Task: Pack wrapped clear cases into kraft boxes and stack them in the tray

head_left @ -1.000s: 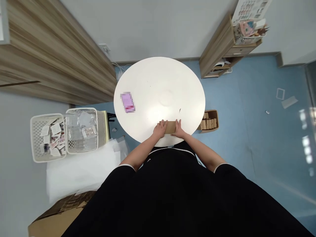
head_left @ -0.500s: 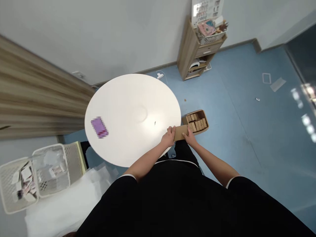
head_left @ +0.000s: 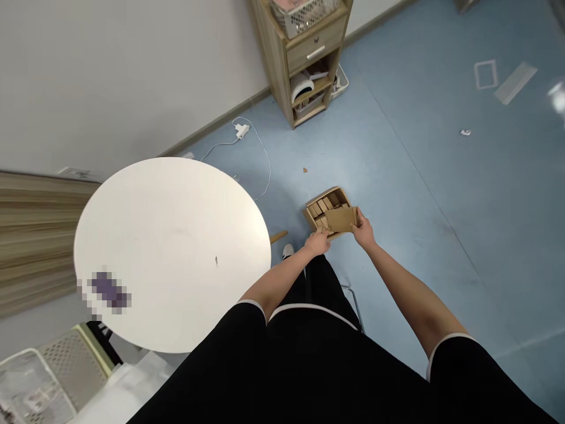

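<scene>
Moved: 1 box (head_left: 342,220), now over 1 carton (head_left: 321,197) | right hand (head_left: 364,231) pinching it | left hand (head_left: 318,242): cannot tell

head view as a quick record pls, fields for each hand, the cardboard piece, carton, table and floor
right hand: grips the right end of the cardboard piece
left hand: at the piece's near left corner; grip unclear
cardboard piece: over the carton, hiding part of it
carton: open, right of the table, with small brown boxes inside
table: white, round; pixelated purple item on it
floor: blue; white adapter with cable
</scene>
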Available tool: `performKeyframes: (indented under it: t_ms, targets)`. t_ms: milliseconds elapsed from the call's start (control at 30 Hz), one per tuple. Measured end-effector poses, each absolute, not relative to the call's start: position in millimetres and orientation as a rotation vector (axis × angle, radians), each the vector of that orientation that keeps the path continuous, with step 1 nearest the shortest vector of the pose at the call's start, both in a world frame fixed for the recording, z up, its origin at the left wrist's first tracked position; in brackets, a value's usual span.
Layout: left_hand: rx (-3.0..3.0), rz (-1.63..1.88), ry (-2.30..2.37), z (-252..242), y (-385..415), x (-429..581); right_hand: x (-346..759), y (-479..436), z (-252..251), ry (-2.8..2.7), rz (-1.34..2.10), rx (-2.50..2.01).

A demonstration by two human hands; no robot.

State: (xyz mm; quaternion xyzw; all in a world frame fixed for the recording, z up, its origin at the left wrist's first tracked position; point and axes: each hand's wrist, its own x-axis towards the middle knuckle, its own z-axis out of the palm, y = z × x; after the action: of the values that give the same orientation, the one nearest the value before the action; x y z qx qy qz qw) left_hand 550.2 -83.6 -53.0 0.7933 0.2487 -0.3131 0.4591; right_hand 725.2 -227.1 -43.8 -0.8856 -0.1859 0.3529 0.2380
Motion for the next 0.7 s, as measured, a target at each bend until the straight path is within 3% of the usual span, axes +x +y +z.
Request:
performKeyframes:
  t_ms: [167, 433, 700]
  targets:
    - [1.905, -0.959, 0.57, -173.2, -64.1, 606.7, 759.1, -200.4, -152.3, -0.417, 0.913, -2.568]
    - [2.113, -0.885, 0.411, -398.9, -47.8, 680.9, 801.9, -179.9, -376.5, -0.496, 0.894, -2.641]
    - [2.17, -0.85, 0.389, -538.1, -63.3, 722.6, 815.4, -169.5, -492.8, -0.629, 0.927, -2.614]
